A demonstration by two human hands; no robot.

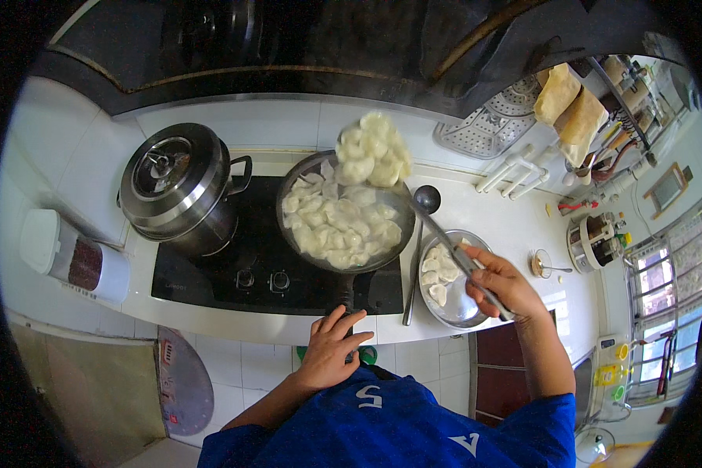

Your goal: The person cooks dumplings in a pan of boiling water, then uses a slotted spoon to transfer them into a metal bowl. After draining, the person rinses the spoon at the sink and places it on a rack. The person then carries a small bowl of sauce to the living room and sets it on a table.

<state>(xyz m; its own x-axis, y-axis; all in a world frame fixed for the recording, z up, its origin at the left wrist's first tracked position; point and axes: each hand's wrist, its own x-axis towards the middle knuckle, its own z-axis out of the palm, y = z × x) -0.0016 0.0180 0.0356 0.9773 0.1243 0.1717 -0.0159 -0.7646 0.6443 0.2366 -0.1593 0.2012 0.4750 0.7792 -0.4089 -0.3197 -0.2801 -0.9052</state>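
Observation:
My right hand (500, 282) is closed around the long metal handle of a utensil (444, 237), probably a skimmer. A heap of boiled dumplings (374, 149) sits at its far end, hiding the head. This heap is raised over the back rim of a dark frying pan (285, 234). Many more dumplings (342, 228) fill the pan, which steams on the black glass hob (222, 292). Fingers spread, my left hand (333, 351) lies across the pan's handle (344, 289); whether it grips is unclear. Below my right hand stands a round metal dish (462, 304) with several paler dumplings (439, 269).
A lidded steel pot (181, 187) occupies the hob's left side. Between pan and dish lies a black ladle (427, 200). A clear container (85, 266) stands far left. A small glass bowl (539, 263) and a spice rack (594, 240) are rightward. The range hood (304, 52) overhangs the back.

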